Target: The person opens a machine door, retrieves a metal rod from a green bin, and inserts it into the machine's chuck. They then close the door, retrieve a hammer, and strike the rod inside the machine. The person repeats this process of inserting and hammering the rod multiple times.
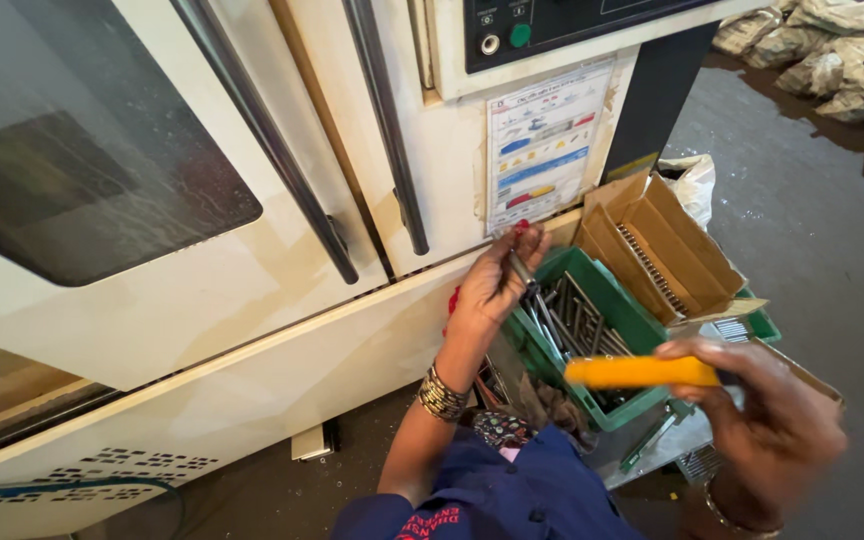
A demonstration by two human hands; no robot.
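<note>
Metal rod (520, 268) is pinched upright in the left hand (492, 285), lifted above the green crate (612, 310) of similar rods for a closer look; the right hand (767, 415) is clamped on an orange-handled tool (642, 372), levelled toward it, beside an open cardboard box (667, 250).

Left hand (497, 280): raised, fingers pinched on a small metal part (520, 268), perhaps a pin; blurred.
Right hand (767, 415): gripping an orange handle (640, 372) held level.
Below the hands: green crate (607, 300) of metal rods (577, 320).
Beside it: open cardboard box (667, 250).
Behind: cream machine door (252, 230) with dark bar handles (272, 140).
</note>
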